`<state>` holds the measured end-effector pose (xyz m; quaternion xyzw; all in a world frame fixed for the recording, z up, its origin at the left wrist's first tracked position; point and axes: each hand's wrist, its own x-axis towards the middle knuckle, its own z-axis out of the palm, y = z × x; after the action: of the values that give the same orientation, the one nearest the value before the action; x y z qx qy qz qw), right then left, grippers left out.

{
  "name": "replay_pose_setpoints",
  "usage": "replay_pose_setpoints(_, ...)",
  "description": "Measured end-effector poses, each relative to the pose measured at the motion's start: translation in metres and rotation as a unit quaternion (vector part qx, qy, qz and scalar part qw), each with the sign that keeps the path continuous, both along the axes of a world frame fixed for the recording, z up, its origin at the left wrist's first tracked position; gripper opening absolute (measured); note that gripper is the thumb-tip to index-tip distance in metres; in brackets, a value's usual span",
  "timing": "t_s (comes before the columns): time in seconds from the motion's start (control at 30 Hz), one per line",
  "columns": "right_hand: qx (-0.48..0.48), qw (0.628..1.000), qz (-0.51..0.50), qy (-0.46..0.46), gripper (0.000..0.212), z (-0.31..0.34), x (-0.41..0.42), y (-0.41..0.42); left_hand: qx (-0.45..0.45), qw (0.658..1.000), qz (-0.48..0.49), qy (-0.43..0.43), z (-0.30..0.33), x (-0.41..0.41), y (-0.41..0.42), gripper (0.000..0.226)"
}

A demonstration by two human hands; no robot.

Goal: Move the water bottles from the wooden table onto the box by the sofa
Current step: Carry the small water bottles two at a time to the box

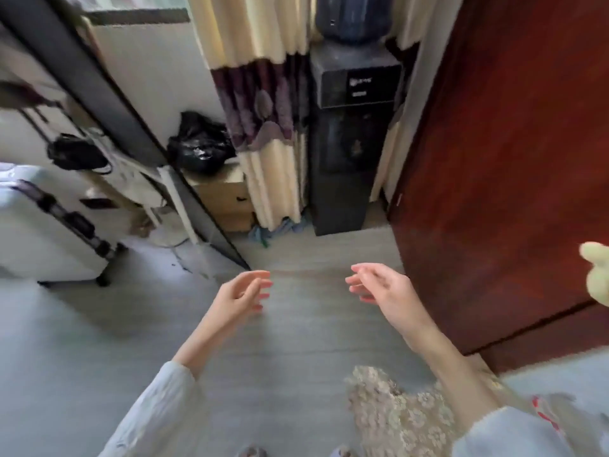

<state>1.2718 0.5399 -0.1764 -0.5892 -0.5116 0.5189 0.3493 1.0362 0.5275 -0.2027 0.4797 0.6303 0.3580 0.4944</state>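
Observation:
My left hand (242, 293) and my right hand (379, 286) hang in front of me over the grey floor, palms facing each other, fingers loosely curled, each holding nothing. No small water bottles, wooden table or sofa box show in this view. A dark red wooden panel (501, 159) fills the right side.
A black water dispenser (342, 143) with a blue jug stands ahead by the cream and purple curtain (263, 103). A cardboard box (224, 199) bearing a black bag (197, 143) sits left of it. A white suitcase (43, 232) stands at far left. Lace fabric (395, 410) lies at lower right.

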Motion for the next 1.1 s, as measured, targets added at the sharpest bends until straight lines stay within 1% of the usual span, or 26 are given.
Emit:
replay_pose_setpoints(0.07, 0.004, 0.996, 0.089, 0.008, 0.019, 0.008, -0.068, 0.004, 0.004, 0.998, 0.066, -0.012, 0.012, -0.055, -0.029, 0.022)
replay_pose_setpoints(0.13, 0.003, 0.983, 0.181, 0.009, 0.015, 0.011, -0.14, 0.002, 0.017, 0.991, 0.135, -0.012, 0.021, -0.11, -0.061, 0.022)
replay_pose_setpoints(0.2, 0.003, 0.968, 0.252, 0.013, 0.013, 0.015, -0.212, -0.008, 0.03, 0.978, 0.208, -0.013, 0.026, -0.165, -0.096, 0.022)
replay_pose_setpoints(0.3, 0.018, 0.942, 0.334, 0.026, 0.012, 0.021, -0.321, -0.036, 0.034, 0.955, 0.296, -0.013, 0.03, -0.244, -0.151, 0.023)
replay_pose_setpoints(0.47, 0.03, 0.895, 0.443, 0.047, 0.016, 0.033, -0.482, -0.093, 0.049, 0.917, 0.396, -0.017, 0.038, -0.367, -0.23, 0.023)
replay_pose_setpoints(0.6, 0.036, 0.855, 0.514, 0.06, 0.018, 0.045, -0.59, -0.125, 0.07, 0.87, 0.487, -0.024, 0.046, -0.45, -0.281, 0.024)
replay_pose_setpoints(0.7, 0.035, 0.833, 0.548, 0.072, 0.02, 0.045, -0.661, -0.139, 0.071, 0.842, 0.534, -0.017, 0.044, -0.5, -0.309, 0.023)
replay_pose_setpoints(0.8, 0.028, 0.81, 0.58, 0.081, 0.018, 0.04, -0.729, -0.149, 0.064, 0.817, 0.573, -0.014, 0.038, -0.546, -0.327, 0.022)
replay_pose_setpoints(0.9, 0.025, 0.794, 0.601, 0.084, 0.019, 0.036, -0.787, -0.15, 0.061, 0.801, 0.596, -0.011, 0.037, -0.59, -0.33, 0.021)
replay_pose_setpoints(1.1, 0.036, 0.763, 0.637, 0.102, 0.016, 0.041, -0.944, -0.128, 0.086, 0.764, 0.64, 0.018, 0.041, -0.727, -0.316, 0.021)
